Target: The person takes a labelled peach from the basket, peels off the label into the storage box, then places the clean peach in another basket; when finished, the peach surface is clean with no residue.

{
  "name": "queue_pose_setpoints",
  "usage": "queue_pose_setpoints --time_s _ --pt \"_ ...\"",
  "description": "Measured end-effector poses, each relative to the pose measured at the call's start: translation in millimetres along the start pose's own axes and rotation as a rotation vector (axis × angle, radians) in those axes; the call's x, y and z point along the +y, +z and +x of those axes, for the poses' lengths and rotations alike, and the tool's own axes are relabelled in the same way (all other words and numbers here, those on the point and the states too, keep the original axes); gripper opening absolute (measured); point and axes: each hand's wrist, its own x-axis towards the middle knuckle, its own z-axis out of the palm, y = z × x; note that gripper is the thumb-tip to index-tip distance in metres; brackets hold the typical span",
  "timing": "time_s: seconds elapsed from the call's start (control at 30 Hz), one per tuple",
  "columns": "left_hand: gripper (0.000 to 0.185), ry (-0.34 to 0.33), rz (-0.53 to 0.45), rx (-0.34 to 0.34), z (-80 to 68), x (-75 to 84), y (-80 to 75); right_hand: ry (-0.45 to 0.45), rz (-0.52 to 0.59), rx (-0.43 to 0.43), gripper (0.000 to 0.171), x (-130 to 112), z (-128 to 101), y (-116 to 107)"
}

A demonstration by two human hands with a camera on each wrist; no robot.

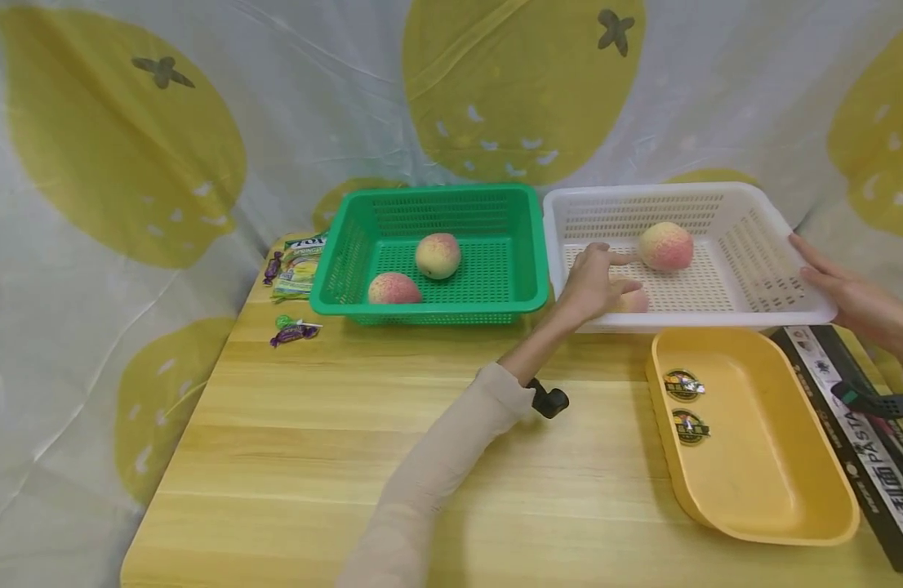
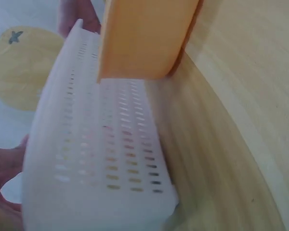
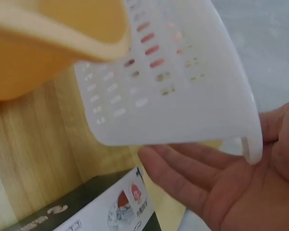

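On the pale wooden worktop (image 1: 363,457), a white perforated plastic basket (image 1: 745,214) sits at about one o'clock, and both hands are at it. The left hand (image 1: 594,282) reaches over the basket's near-left rim, its fingers curled round a pink-and-yellow peach (image 1: 633,300) low against the near wall, with the index finger stretched toward a second, rounder pink peach (image 1: 666,246) that lies just beyond in the middle of the basket floor; whether that fingertip touches it is hard to tell. The right hand (image 1: 851,298) lies flat and relaxed against the basket's right-hand rim at about three o'clock, fingers straight, holding nothing; the right wrist view shows the open palm (image 3: 241,187) cupped just under the white rim (image 3: 250,144). Touching the white basket at its nine o'clock side stands a green perforated plastic basket (image 1: 349,269), with two more pink-yellow peaches inside, one near the centre (image 1: 438,255) and one at the near-left corner (image 1: 394,289). Just in front of the white basket, at about four o'clock, lies an orange oval plastic tray (image 1: 760,490) bearing two small round foil-wrapped sweets (image 1: 682,385). A dark pasta box (image 1: 863,457) lies along the tray's right side. At about ten o'clock, beside the green basket, are a green snack packet (image 1: 299,269) and purple-wrapped candies (image 1: 295,331).
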Motion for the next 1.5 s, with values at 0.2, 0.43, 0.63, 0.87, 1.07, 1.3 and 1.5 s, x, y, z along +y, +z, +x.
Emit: queue_pose_setpoints --time_s 0.2,0.43,0.63,0.87,1.07,1.3,1.5 --pt "0.062 0.081 -0.009 0.004 -42.1 -16.0 -68.0 0.064 -0.088 0.033 0.057 -7.8 -0.8 3.7" --pt "0.094 -0.043 0.108 0.176 -105.9 -104.3 -178.0 0.179 -0.193 0.033 0.06 -28.1 -8.4 6.1" --pt "0.111 -0.21 0.155 0.191 -157.5 -186.7 -229.5 0.063 -0.404 0.071 0.076 -77.8 -2.4 23.5" --pt "0.115 -0.326 0.008 0.152 -173.5 -220.5 -234.8 -0.192 -0.335 0.037 0.078 -177.7 12.0 88.0" --pt "0.118 -0.346 -0.055 0.19 -172.7 -222.8 -234.1 -0.335 -0.262 -0.086 0.077 -252.4 38.6 178.1" --pt "0.119 -0.374 -0.118 0.231 -172.9 -224.5 -231.2 -0.478 -0.212 -0.268 0.075 -282.0 90.2 279.3" --pt "0.12 -0.399 -0.144 0.234 -173.4 -225.1 -229.7 -0.481 -0.203 -0.364 0.065 -289.4 135.2 328.2"
